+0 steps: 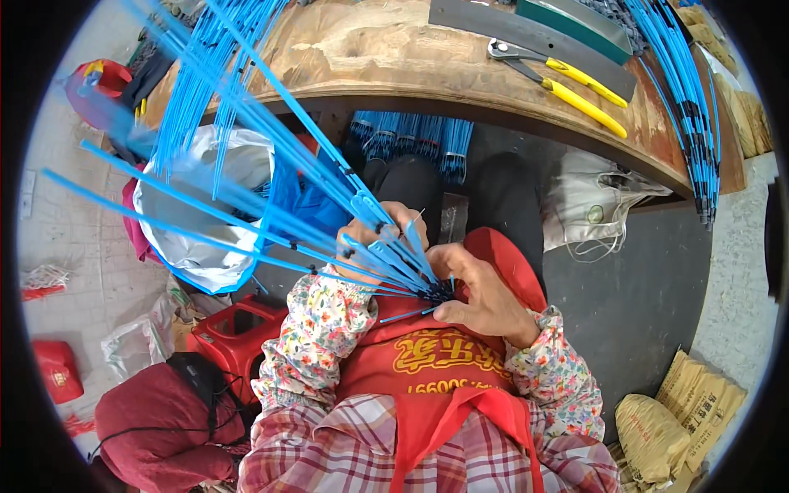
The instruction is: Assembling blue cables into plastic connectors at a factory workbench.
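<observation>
Nearest the camera, your plaid shirt [279, 452] fills the lower edge, with a red apron [444, 393] over its front and floral sleeves [316, 329] on both forearms; above it, at the middle of the view, you have a bundle of blue rods [382, 253] before your chest, its rods fanning from a dark hub [440, 291] toward the upper left, where their outer ends blur.

Your left hand [399, 216] is closed about the rods a little way out from the hub, some of them crossing in front of its fingers; your right hand [481, 294] curves around the hub's right side, thumb and forefinger apart with the hub between them, and you cannot tell from here whether they press on it; the two hands sit close together.

Beyond them, yellow-handled cutters [567, 89] lie on the wooden table [362, 49], beside a grey metal strip [472, 18]; more blue rods [201, 74] hang over the table's left edge, above a white-lined bucket [168, 193], and another batch [697, 123] leans at its right end; a red stool [238, 322] stands to your left.
</observation>
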